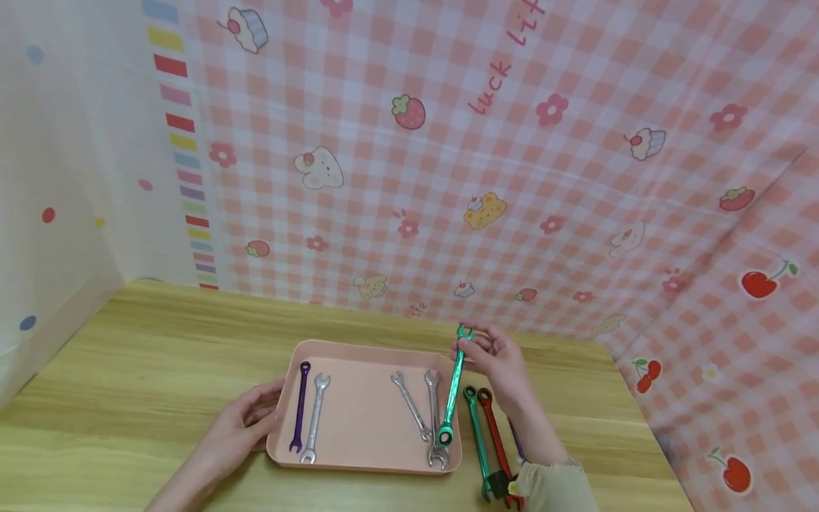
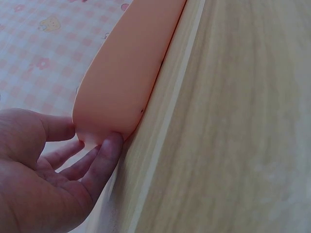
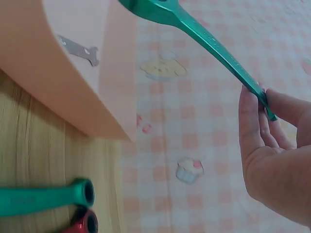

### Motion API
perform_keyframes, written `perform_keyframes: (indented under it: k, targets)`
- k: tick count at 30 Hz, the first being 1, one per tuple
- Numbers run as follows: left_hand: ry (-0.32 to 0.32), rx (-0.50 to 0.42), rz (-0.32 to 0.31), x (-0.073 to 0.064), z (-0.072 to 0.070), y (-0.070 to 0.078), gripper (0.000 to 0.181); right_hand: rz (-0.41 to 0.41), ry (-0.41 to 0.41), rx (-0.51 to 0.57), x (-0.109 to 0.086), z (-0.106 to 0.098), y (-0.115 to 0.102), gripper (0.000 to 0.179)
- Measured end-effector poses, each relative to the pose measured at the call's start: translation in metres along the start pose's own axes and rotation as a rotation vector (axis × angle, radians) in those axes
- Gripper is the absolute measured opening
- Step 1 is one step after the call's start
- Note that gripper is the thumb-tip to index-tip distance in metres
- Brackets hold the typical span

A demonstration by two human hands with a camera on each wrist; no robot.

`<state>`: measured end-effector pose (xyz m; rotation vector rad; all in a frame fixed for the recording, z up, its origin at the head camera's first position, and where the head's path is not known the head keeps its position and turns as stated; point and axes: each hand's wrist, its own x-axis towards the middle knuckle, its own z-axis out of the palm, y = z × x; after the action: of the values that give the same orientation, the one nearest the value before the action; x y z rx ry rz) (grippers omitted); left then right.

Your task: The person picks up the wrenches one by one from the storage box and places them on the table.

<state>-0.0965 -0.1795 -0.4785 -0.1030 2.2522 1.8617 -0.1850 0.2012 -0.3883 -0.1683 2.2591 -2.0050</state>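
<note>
My right hand (image 1: 489, 355) pinches the open end of a green ratcheting wrench (image 1: 454, 391) between thumb and fingers. The wrench's ring end hangs over the right side of a pink tray (image 1: 365, 468). At the tray's left edge, my left hand (image 1: 239, 427) grips the rim and side wall, thumb and fingertips on it in the left wrist view. Inside the tray lie a purple wrench (image 1: 301, 409) and a silver open-end wrench (image 1: 316, 419) on the left. Two silver wrenches, one slanted (image 1: 411, 404) and one steeper (image 1: 433, 398), lie on the right, the latter partly behind the green wrench.
Right of the tray, a second green wrench (image 1: 478, 437) and a red wrench (image 1: 495, 434) lie on the wooden table (image 1: 179, 341). A dark purple wrench (image 1: 515, 439) is mostly hidden by the right forearm. Checked pink cloth (image 1: 384, 178) hangs behind and to the right.
</note>
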Motion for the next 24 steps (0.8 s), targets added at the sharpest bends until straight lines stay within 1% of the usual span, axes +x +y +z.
perform_keyframes:
  k: [4, 6, 9, 11, 15, 19, 24]
  targets:
    - [-0.001, 0.0, 0.001, 0.0, 0.0, 0.0, 0.058, -0.027, 0.104, 0.055, -0.011, -0.016, 0.003, 0.031]
    - [0.0, -0.005, 0.003, 0.0, 0.0, 0.0, 0.058, -0.049, 0.139, 0.076, -0.017, -0.023, 0.005, 0.027]
    - [0.0, -0.01, 0.002, -0.001, -0.001, -0.001, 0.058, -0.072, 0.175, 0.109, -0.026, -0.035, 0.008, 0.026]
    - [-0.001, -0.01, 0.003, -0.001, 0.0, 0.0, 0.057, -0.071, 0.198, 0.124, -0.031, -0.041, 0.009, 0.026]
    - [-0.003, -0.008, -0.003, 0.001, 0.001, 0.002, 0.057, -0.038, 0.254, 0.107, -0.037, -0.051, 0.011, 0.023]
    - [0.003, 0.0, -0.011, 0.003, 0.002, 0.002, 0.057, -0.008, 0.281, 0.073, -0.039, -0.059, 0.013, 0.02]
    - [0.007, 0.001, -0.019, 0.0, 0.0, -0.001, 0.056, -0.003, 0.272, 0.036, -0.041, -0.064, 0.017, 0.02]
